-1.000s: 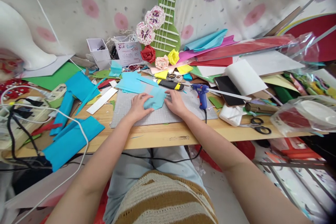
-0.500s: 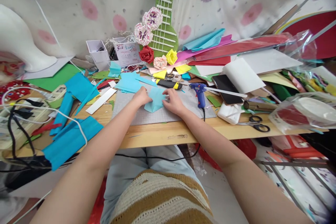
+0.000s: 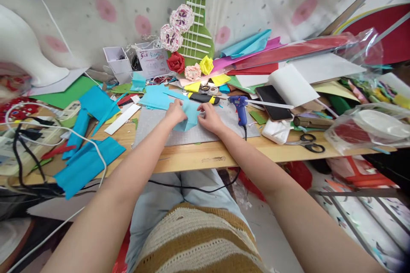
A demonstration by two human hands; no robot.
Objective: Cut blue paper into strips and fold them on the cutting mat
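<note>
A light-blue piece of paper (image 3: 191, 118) with folds lies between my hands over the grey cutting mat (image 3: 153, 127). My left hand (image 3: 176, 112) is closed on its left side, fingers curled at the paper. On the opposite edge, my right hand (image 3: 209, 117) pinches the paper between thumb and fingers. More light-blue paper (image 3: 156, 97) lies just beyond my left hand. A black and yellow utility knife (image 3: 203, 98) rests behind the held sheet. To the right of my right hand stands a blue glue gun (image 3: 241, 108) with a white glue stick in it.
Darker blue crepe paper (image 3: 91, 162) overhangs the table's front left, beside a white cable. At right lie scissors (image 3: 309, 143), a phone (image 3: 273, 102) and a white roll (image 3: 293, 85). A green paper guitar (image 3: 197, 30) with paper flowers stands at the back.
My left hand has shifted over the paper's left side, and the sheet now looks wider and more turned. My right hand stays at its right edge. The camera view has moved slightly.
</note>
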